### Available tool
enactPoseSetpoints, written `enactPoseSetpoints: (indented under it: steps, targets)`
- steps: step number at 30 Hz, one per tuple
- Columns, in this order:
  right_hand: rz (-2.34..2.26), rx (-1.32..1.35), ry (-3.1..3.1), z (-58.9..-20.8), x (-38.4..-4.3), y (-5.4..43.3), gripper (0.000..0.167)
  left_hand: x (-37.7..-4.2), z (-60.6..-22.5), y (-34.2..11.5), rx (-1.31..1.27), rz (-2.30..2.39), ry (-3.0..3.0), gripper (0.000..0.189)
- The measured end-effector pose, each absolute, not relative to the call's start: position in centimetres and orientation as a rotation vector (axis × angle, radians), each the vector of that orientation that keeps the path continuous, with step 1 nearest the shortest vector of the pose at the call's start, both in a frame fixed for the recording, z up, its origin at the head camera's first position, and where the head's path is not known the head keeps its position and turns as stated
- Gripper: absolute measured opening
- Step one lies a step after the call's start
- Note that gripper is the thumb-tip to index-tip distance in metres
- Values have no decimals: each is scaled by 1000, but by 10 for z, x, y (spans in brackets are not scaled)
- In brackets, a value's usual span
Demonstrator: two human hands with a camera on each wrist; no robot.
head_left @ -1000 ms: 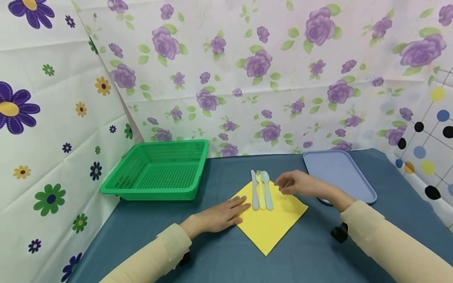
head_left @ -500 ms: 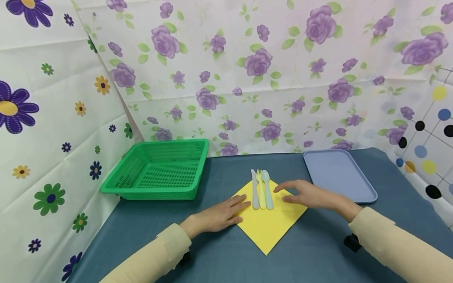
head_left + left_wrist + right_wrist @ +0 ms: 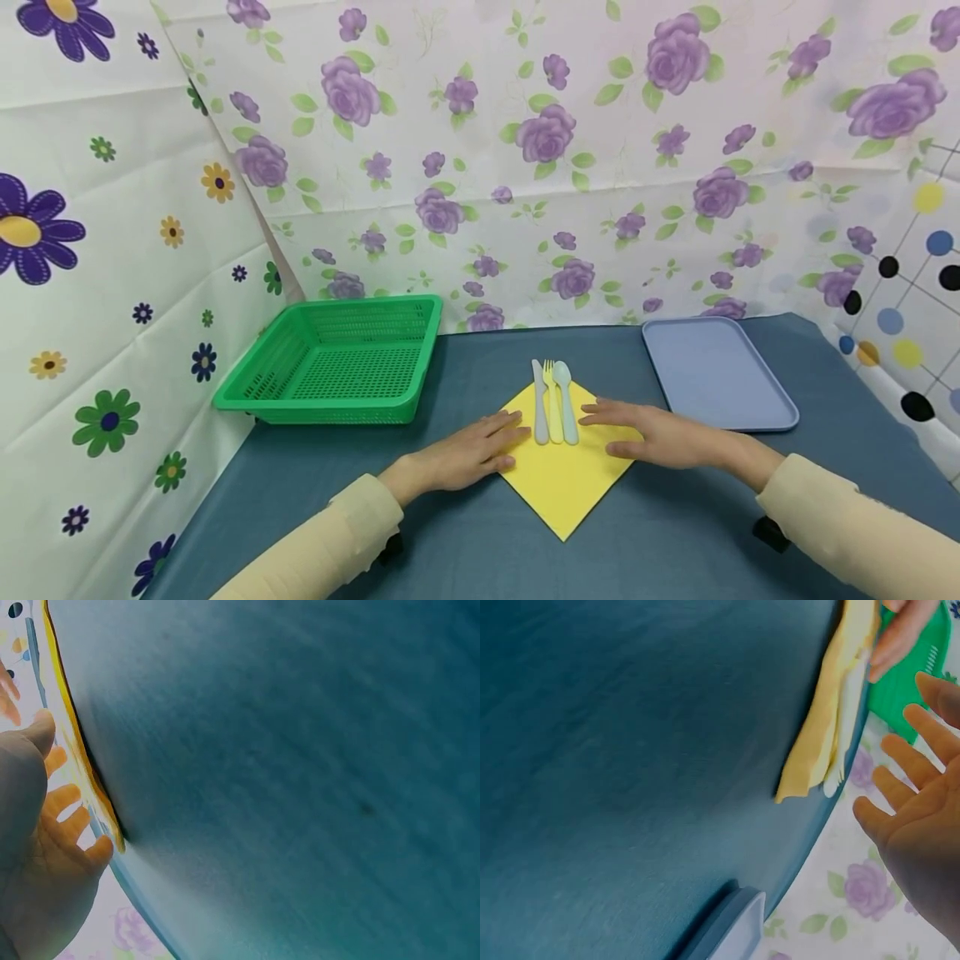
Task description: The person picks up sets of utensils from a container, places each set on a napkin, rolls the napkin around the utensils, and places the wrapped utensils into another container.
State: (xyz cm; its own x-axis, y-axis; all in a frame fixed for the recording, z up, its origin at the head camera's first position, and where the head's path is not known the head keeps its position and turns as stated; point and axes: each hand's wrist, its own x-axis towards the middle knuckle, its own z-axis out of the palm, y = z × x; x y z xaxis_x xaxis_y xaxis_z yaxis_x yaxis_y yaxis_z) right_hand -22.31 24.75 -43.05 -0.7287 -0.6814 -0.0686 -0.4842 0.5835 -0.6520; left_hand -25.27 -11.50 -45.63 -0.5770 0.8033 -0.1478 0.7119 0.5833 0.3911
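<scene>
A yellow folded napkin [image 3: 566, 492] lies cornerwise on the blue-grey tabletop. Side by side on it are a pale grey-lilac knife [image 3: 540, 412], a yellow fork [image 3: 554, 412] and a pale mint spoon [image 3: 568, 412], their upper ends past its far edge. With spread fingers my left hand [image 3: 468, 454] rests at the napkin's left corner, fingertips close to the knife. Over the right corner is my right hand [image 3: 663, 435], holding nothing, its fingers extended toward the spoon handle. In the right wrist view that hand [image 3: 930, 802] shows an open palm above the table.
At the back left stands a green perforated basket [image 3: 341, 410]. A flat lilac-blue tray [image 3: 720, 375] lies at the back right, beyond my right hand. Flowered cloth [image 3: 480, 167] hangs behind the table, and more patterned sheets close off both sides.
My right hand has come back toward me and a little to the right, and its curled fingers have straightened. The left hand, napkin and cutlery keep their places.
</scene>
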Motion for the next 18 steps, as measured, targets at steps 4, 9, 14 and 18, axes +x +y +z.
enactPoseSetpoints:
  steps: [4, 9, 14, 18]
  targets:
    - [-776, -1031, 2522, -433, -215, 246, 59, -252, -456, -114, 1270, 400, 2530, 59]
    - [-734, -1092, 2504, -437, -205, 246, 63, -247, -454, -113, 1374, 391, 2491, 58]
    - [-718, -1083, 2480, -441, -196, 248, 65, -243, -454, -114, 1473, 384, 2466, 59]
    - [-703, -1065, 2460, -443, -192, 245, 63, -240, -455, -116, 1474, 387, 2440, 59]
